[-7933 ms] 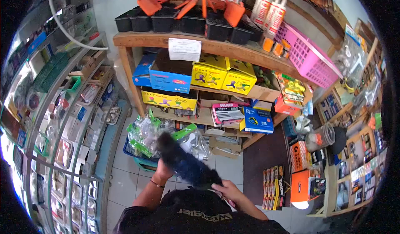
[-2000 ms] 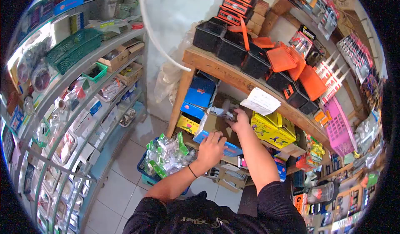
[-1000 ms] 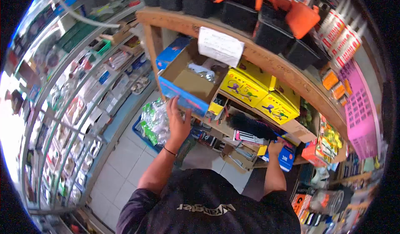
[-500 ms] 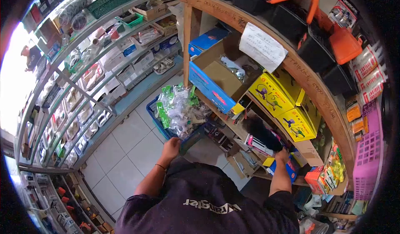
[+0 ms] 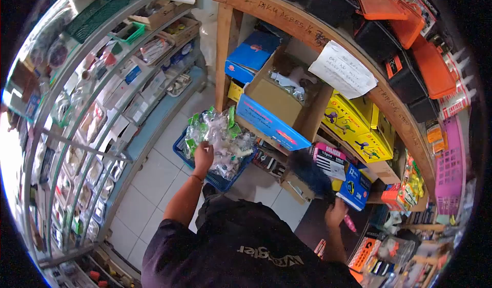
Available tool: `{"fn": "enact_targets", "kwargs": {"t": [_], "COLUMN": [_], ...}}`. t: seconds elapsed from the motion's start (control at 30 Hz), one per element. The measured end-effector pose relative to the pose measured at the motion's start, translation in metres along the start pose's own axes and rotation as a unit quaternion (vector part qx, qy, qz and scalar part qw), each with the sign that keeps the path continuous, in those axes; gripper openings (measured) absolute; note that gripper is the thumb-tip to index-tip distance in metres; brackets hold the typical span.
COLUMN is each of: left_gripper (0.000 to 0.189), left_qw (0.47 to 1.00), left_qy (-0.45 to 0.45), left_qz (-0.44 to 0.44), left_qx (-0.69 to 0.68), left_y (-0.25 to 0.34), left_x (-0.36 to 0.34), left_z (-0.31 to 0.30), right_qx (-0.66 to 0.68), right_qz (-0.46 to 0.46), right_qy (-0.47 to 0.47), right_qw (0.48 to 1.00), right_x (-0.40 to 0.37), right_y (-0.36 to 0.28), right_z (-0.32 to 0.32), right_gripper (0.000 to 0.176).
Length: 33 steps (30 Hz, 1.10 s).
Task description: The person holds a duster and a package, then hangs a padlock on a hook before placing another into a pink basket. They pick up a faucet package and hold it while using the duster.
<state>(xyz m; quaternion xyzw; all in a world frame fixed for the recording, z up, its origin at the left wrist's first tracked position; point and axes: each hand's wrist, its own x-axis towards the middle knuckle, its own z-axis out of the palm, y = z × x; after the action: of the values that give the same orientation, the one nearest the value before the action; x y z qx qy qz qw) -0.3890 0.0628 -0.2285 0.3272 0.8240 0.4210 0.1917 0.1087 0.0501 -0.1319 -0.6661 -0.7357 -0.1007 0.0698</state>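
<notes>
My left hand (image 5: 203, 153) reaches down onto the clear plastic packets with green labels (image 5: 221, 136) heaped in a blue basket (image 5: 220, 180) on the floor; whether the fingers grip one is unclear. My right hand (image 5: 335, 212) holds the pink handle of a dark fluffy duster (image 5: 309, 172), whose head points up toward the lower shelf boxes. An open blue cardboard box (image 5: 274, 101) with small bagged parts juts out from the wooden shelf above the basket.
A wooden shelf unit (image 5: 287, 16) carries yellow boxes (image 5: 359, 129), black bins with orange lids (image 5: 410, 47) and a paper note (image 5: 343, 75). Curved glass display shelves (image 5: 87, 108) run along the left. A pink basket (image 5: 451, 160) sits at the right. Tiled floor (image 5: 154, 175) lies between.
My left hand has dropped from the blue box's edge to the packets in the basket. My right hand with the duster has pulled back and lower. The view has tilted down.
</notes>
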Motion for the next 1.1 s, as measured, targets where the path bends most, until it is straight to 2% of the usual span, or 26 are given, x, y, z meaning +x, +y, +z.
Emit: {"fn": "enact_targets", "kwargs": {"t": [0.03, 0.1, 0.17, 0.2, 0.27, 0.3, 0.37, 0.43, 0.47, 0.53, 0.57, 0.63, 0.7, 0.73, 0.77, 0.83, 0.87, 0.9, 0.93, 0.97, 1.03, 1.07, 1.1], "left_gripper": [0.029, 0.035, 0.038, 0.047, 0.050, 0.054, 0.050, 0.045, 0.047, 0.045, 0.043, 0.039, 0.037, 0.037, 0.038, 0.039, 0.032, 0.027, 0.022, 0.022, 0.021, 0.023, 0.023], "left_qw": [0.999, 0.999, 0.999, 0.999, 0.999, 0.998, 0.996, 0.988, 0.991, 0.991, 0.992, 0.989, 0.967, 0.966, 0.973, 0.960, 0.959, 0.894, 0.899, 0.897, 0.875, 0.861, 0.862], "left_qy": [-0.013, 0.014, 0.036, 0.015, -0.019, -0.047, -0.071, -0.106, -0.123, -0.117, -0.109, -0.119, -0.183, -0.185, -0.207, -0.227, -0.240, -0.239, -0.191, -0.191, -0.187, -0.231, -0.227], "left_qz": [-0.025, 0.034, 0.000, -0.038, -0.036, -0.038, -0.057, -0.100, -0.059, -0.065, -0.070, -0.064, -0.071, -0.072, 0.047, 0.162, -0.075, -0.309, -0.288, -0.290, -0.253, -0.230, -0.231], "left_qx": [-0.021, 0.007, 0.012, 0.011, -0.007, -0.020, -0.001, 0.048, -0.019, -0.009, 0.002, -0.056, -0.161, -0.164, -0.092, -0.022, -0.126, -0.221, -0.270, -0.272, -0.368, -0.390, -0.391], "left_y": [-0.004, -0.014, -0.020, -0.024, -0.046, -0.051, -0.046, -0.036, 0.000, -0.018, -0.032, -0.043, -0.049, -0.064, -0.078, -0.068, -0.054, -0.040, -0.033, -0.028, -0.007, -0.034, -0.031], "left_x": [0.017, 0.050, 0.078, 0.092, 0.117, 0.123, 0.127, 0.125, 0.111, 0.115, 0.119, 0.124, 0.124, 0.127, 0.131, 0.128, 0.130, 0.126, 0.121, 0.116, 0.104, 0.108, 0.105], "left_z": [0.004, 0.013, 0.025, 0.030, 0.045, 0.052, 0.057, 0.053, 0.023, 0.042, 0.055, 0.062, 0.065, 0.074, 0.082, 0.082, 0.081, 0.078, 0.078, 0.075, 0.052, 0.068, 0.064], "right_qx": [0.027, 0.154, 0.211, 0.258, 0.303, 0.302, 0.295, 0.304, 0.333, 0.316, 0.314, 0.285, 0.273, 0.263, 0.259, 0.269, 0.295, 0.291, 0.332, 0.371, 0.344, 0.357, 0.372], "right_qz": [-0.019, 0.065, -0.033, 0.049, 0.106, 0.081, 0.156, 0.127, 0.143, 0.141, 0.141, 0.079, 0.097, 0.114, 0.113, 0.115, 0.111, 0.109, 0.120, 0.131, 0.113, 0.118, 0.122], "right_qy": [0.006, -0.131, -0.014, -0.123, -0.194, -0.162, -0.219, -0.179, -0.223, -0.252, -0.253, -0.194, -0.201, -0.206, -0.204, -0.232, -0.232, -0.233, -0.246, -0.260, -0.287, -0.303, -0.318], "right_qw": [0.999, 0.977, 0.977, 0.957, 0.927, 0.936, 0.917, 0.927, 0.905, 0.904, 0.904, 0.935, 0.936, 0.936, 0.937, 0.928, 0.920, 0.921, 0.903, 0.882, 0.887, 0.876, 0.863], "right_x": [-0.015, -0.046, -0.087, -0.087, -0.102, -0.119, -0.104, -0.135, -0.142, -0.115, -0.115, -0.109, -0.100, -0.092, -0.087, -0.081, -0.076, -0.069, -0.059, -0.050, -0.034, -0.029, -0.026], "right_y": [-0.012, -0.022, -0.035, -0.067, -0.101, -0.104, -0.155, -0.134, -0.129, -0.158, -0.157, -0.155, -0.163, -0.169, -0.171, -0.179, -0.183, -0.191, -0.200, -0.207, -0.216, -0.219, -0.220], "right_z": [-0.004, 0.012, 0.040, 0.016, 0.019, 0.043, 0.004, 0.060, 0.073, 0.015, 0.015, 0.012, 0.003, -0.002, 0.000, 0.003, 0.001, -0.005, -0.012, -0.021, -0.039, -0.043, -0.044], "right_gripper": [0.035, 0.029, 0.026, 0.022, 0.022, 0.023, 0.023, 0.021, 0.022, 0.026, 0.026, 0.024, 0.022, 0.021, 0.021, 0.021, 0.022, 0.022, 0.023, 0.024, 0.027, 0.028, 0.029]}}
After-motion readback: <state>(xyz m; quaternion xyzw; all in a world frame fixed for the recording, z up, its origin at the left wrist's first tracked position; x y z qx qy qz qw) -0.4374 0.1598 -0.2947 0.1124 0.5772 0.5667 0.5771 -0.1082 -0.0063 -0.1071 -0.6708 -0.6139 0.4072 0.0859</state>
